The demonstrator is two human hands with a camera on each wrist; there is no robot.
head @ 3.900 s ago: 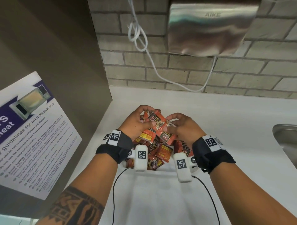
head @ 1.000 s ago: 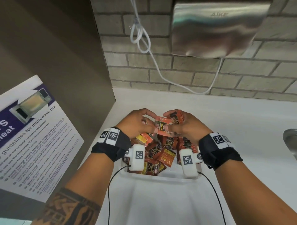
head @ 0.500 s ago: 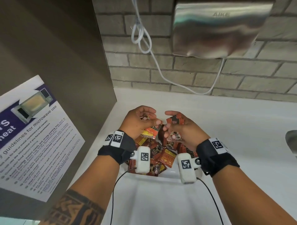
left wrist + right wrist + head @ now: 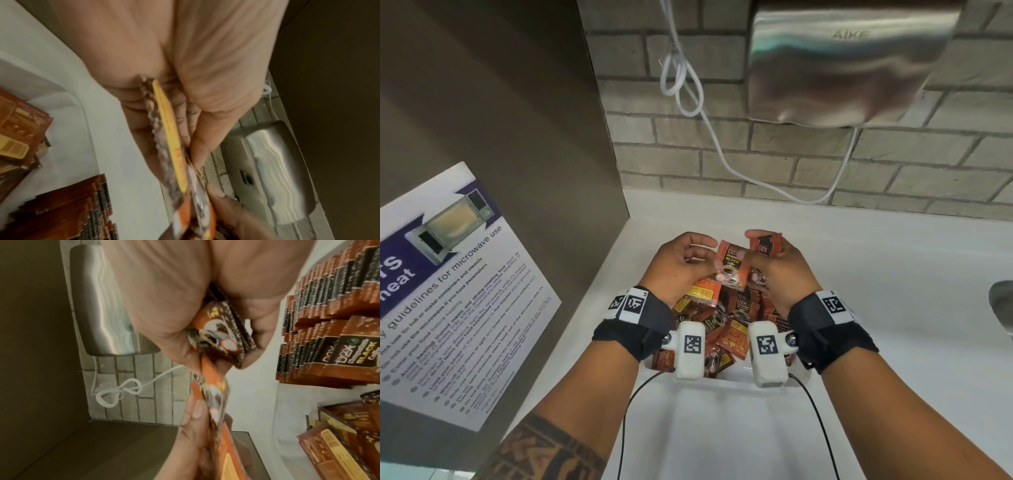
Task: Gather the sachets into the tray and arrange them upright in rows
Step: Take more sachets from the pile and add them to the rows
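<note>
A white tray (image 4: 726, 378) on the counter holds a loose heap of orange-brown coffee sachets (image 4: 726, 329). A packed row of upright sachets (image 4: 762, 303) stands along its right side, and the right wrist view shows these rows (image 4: 329, 318) close up. Above the heap my left hand (image 4: 688, 263) and right hand (image 4: 770, 270) pinch one sachet (image 4: 731, 262) between them. My right hand also grips a small stack of sachets (image 4: 226, 332), whose top pokes out (image 4: 765, 245). In the left wrist view, sachets (image 4: 168, 138) lie edge-on in my left fingers.
A steel hand dryer (image 4: 849, 61) hangs on the brick wall ahead, with a looped white cable (image 4: 688, 89) below it. A brown panel with a microwave poster (image 4: 448, 291) closes the left side. A sink edge (image 4: 1001, 301) shows at the far right.
Half a second ago the hands were slightly apart. Now they meet on one sachet held upright between them. The right hand still grips its stack.
</note>
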